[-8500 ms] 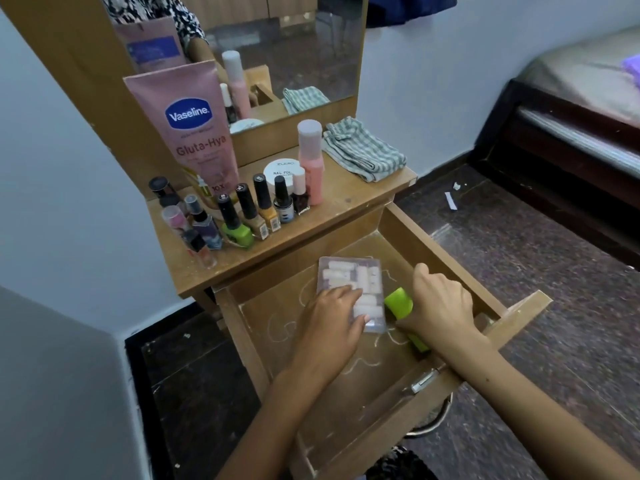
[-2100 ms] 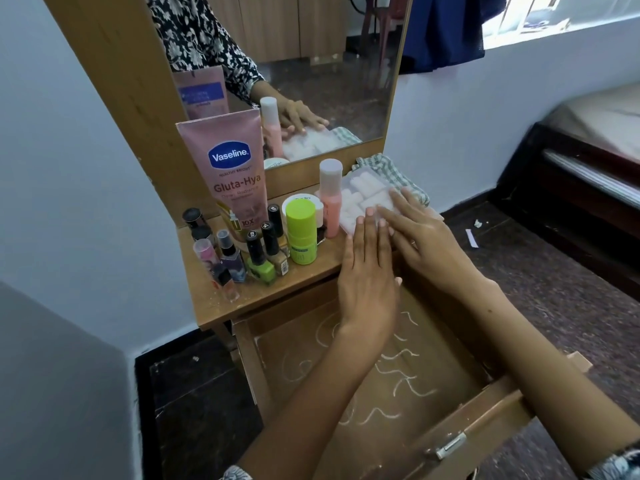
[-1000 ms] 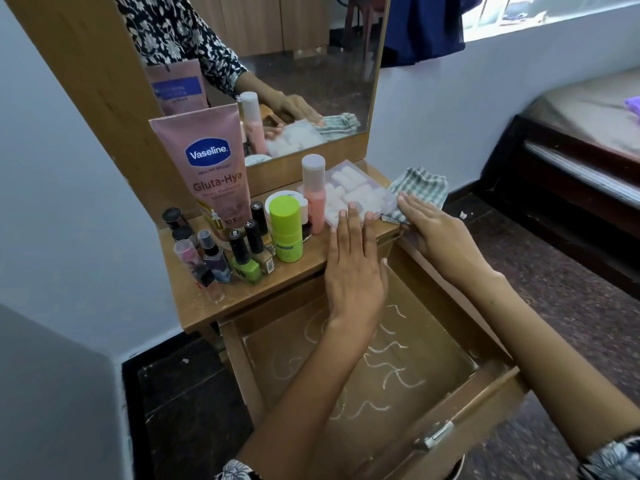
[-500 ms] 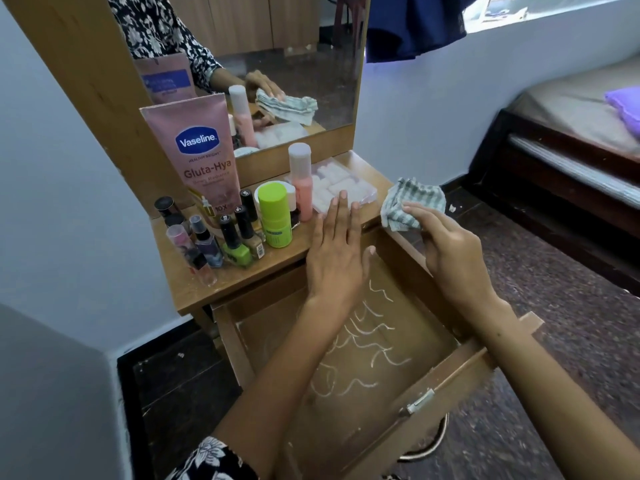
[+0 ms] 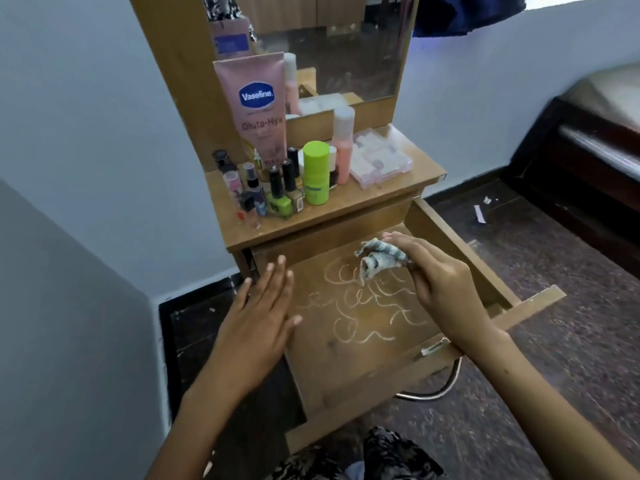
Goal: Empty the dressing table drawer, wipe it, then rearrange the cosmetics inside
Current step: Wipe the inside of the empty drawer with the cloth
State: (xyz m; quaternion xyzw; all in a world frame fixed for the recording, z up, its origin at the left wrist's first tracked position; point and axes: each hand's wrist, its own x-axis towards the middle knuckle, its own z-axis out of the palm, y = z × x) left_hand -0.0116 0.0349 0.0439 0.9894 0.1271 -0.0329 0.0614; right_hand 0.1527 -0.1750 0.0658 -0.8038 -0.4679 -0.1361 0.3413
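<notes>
The wooden drawer (image 5: 464, 244) of the dressing table stands pulled out, its floor bare except for white scribbled chalk marks (image 5: 360, 303). My right hand (image 5: 436, 282) grips a bunched green checked cloth (image 5: 377, 259) just above the drawer's far part. Over the drawer's left edge my left hand (image 5: 263, 323) is held flat, fingers straight. On the tabletop stand a pink Vaseline tube (image 5: 256, 109), a lime green stick (image 5: 315, 173), a pink bottle (image 5: 343, 143), several nail polish bottles (image 5: 277, 199) and a clear plastic case (image 5: 381, 157).
A mirror (image 5: 346, 43) rises behind the tabletop. A dark wooden bed frame (image 5: 588, 161) stands at the right. Dark stone floor with scraps of paper (image 5: 479, 213) surrounds the table. A metal stool ring (image 5: 433, 393) shows under the drawer front.
My right hand lifted the cloth off the tabletop's right end and brought it down into the drawer. My left hand slid from the table's front edge to the drawer's left side.
</notes>
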